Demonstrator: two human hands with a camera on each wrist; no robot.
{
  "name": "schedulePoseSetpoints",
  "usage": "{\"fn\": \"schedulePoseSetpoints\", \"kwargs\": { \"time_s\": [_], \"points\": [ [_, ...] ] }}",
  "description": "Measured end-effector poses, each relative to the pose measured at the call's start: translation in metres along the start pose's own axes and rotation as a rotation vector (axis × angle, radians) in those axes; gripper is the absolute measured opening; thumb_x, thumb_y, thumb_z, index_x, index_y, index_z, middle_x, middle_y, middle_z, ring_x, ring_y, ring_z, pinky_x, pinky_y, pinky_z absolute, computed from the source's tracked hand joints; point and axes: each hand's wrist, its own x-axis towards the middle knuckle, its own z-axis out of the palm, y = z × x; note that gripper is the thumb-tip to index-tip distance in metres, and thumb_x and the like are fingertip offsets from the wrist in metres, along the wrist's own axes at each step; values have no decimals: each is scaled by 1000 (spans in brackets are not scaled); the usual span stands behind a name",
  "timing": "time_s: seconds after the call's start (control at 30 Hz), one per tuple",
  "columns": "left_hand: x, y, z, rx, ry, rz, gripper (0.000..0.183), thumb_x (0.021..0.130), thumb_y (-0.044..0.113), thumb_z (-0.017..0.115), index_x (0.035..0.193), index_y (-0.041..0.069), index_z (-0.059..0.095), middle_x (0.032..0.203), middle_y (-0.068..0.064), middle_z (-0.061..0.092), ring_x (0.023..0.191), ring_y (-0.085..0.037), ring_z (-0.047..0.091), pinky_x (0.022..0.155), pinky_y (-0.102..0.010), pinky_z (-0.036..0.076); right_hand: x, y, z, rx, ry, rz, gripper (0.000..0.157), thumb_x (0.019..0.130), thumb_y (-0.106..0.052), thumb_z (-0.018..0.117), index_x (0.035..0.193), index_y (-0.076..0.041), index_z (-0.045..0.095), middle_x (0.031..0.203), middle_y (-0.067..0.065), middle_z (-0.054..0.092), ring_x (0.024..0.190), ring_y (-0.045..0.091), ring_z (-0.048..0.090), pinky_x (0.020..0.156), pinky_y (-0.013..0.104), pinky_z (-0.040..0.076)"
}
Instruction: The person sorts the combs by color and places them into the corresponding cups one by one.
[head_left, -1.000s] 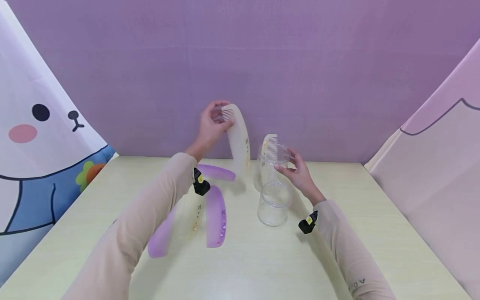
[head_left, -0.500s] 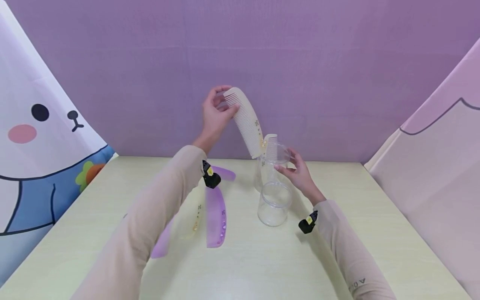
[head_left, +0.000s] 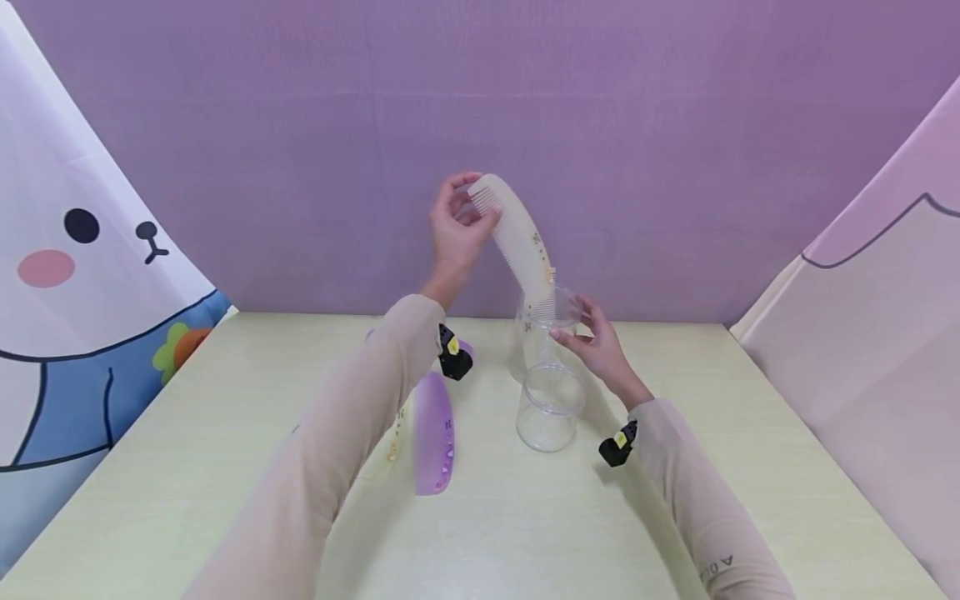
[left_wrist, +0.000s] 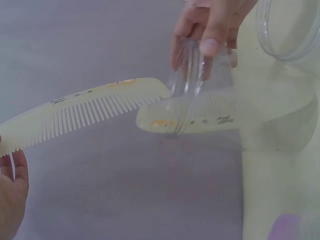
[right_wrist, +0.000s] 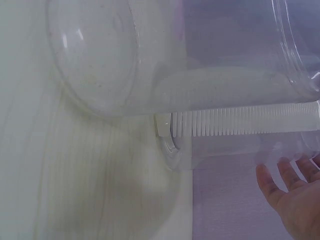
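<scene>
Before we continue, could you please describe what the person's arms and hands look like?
The left sleeve and right sleeve are long and beige; the right one bears dark lettering. Each carries a small black device with a yellow patch. The left hand and right hand are ungloved.

a purple backdrop (head_left: 480,108) behind a pale, wood-grained table (head_left: 525,533); cartoon-printed cloth (head_left: 90,292) at left.

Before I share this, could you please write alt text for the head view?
Left hand holding a curved cream comb near the rim of a transparent cylindrical jar, another cream comb inside; right hand gripping that jar. Nearer: second transparent jar, curved purple comb.
</scene>
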Motion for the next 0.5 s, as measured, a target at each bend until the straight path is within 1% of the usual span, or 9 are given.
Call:
{"fn": "schedulePoseSetpoints", "kwargs": {
  "time_s": [0.17,0.33,0.5],
  "points": [
    [-8,-11,6,21,-14,16,44,71,-19,60,112,-7,50,108,-21,58,82,-20,58,70,-27,52,0,1,0,11,-3,-1,80,83,-24,66,145,-8,17,148,12,26,135,30,27,102,47,38],
    [-17,-22,9,49,-26,4,43,72,-18,59,112,-8,50,109,-24,58,87,-27,59,74,-32,54,0,2,0,12,-3,-6,81,83,-24,67,144,-8,17,148,13,26,135,30,28,102,47,38],
    [-26,-32,10,64,-49,-3,43,72,-18,60,112,-8,51,108,-25,58,89,-30,59,78,-41,53,0,2,0,8,-4,-2,81,83,-25,66,144,-8,17,147,13,26,134,30,28,102,46,38]
  ]
}}
